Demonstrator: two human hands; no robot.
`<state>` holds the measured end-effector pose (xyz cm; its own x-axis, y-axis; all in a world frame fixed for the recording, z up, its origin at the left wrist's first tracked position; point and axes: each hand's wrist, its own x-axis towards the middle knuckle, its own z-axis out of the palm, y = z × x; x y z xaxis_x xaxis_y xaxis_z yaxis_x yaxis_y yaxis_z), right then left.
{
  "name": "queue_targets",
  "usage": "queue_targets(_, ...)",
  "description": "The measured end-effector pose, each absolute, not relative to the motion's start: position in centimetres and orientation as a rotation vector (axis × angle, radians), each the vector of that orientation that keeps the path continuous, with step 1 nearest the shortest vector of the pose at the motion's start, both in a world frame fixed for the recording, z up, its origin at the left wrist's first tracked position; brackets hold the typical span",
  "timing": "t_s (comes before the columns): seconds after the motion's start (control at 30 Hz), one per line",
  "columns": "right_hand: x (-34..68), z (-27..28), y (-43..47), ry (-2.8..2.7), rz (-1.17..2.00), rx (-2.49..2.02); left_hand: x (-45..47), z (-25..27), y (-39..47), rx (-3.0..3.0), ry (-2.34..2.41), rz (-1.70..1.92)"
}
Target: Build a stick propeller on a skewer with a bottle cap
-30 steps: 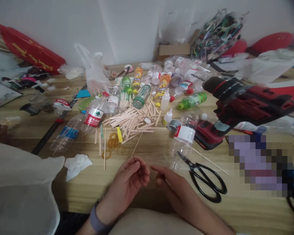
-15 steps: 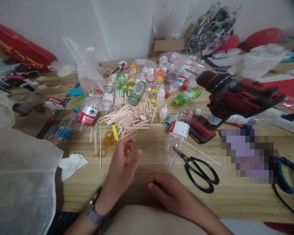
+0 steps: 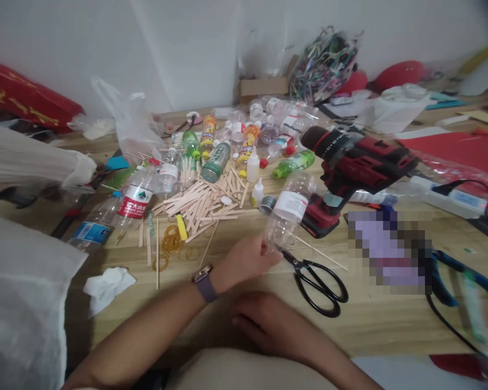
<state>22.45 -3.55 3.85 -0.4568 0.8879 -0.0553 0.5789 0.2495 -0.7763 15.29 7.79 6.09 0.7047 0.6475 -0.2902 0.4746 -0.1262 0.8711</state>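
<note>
My left hand (image 3: 246, 264), with a watch on its wrist, reaches across to a clear plastic bottle (image 3: 291, 206) with a white label. Its fingers are closed at the bottle's near end, partly hidden behind the hand's back. My right hand (image 3: 258, 319) stays low near the table's front edge, its fingers curled in. Whatever it may hold is hidden. Black-handled scissors (image 3: 319, 281) lie just right of the left hand, their blades near its fingertips. A thin wooden skewer (image 3: 319, 249) lies behind the scissors.
Flat wooden sticks (image 3: 205, 203) are heaped mid-table, with rubber bands (image 3: 171, 238) and a yellow glue cap or tube (image 3: 181, 227) in front. A red cordless drill (image 3: 350, 168) stands at right. Plastic bottles (image 3: 136, 197) and a crumpled tissue (image 3: 109, 287) are at left.
My left hand has moved right, from in front of the sticks to the clear bottle, and closed on its near end. The bottle has shifted slightly. The view has turned a little to the right.
</note>
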Motion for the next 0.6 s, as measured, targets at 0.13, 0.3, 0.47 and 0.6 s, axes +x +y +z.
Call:
queue_targets(0.13, 22.5, 4.5, -3.4, -2.189, 0.953, -1.279, 14.9, 7.1, 9.0, 1.54, 0.816, 0.158)
queue_targets(0.3, 22.6, 4.5, -3.5, -2.194, 0.785, -1.217, 15.3, 7.9, 9.4, 1.312, 0.802, 0.232)
queue_targets(0.47, 22.7, 4.7, -4.0, -2.175, 0.684, -1.208, 16.4, 7.3, 9.6, 1.164, 0.82, 0.237)
queue_targets(0.6, 23.0, 4.8, -4.1, -2.108, 0.668, -1.233, 17.9, 6.4, 10.1, 1.087, 0.841, 0.213)
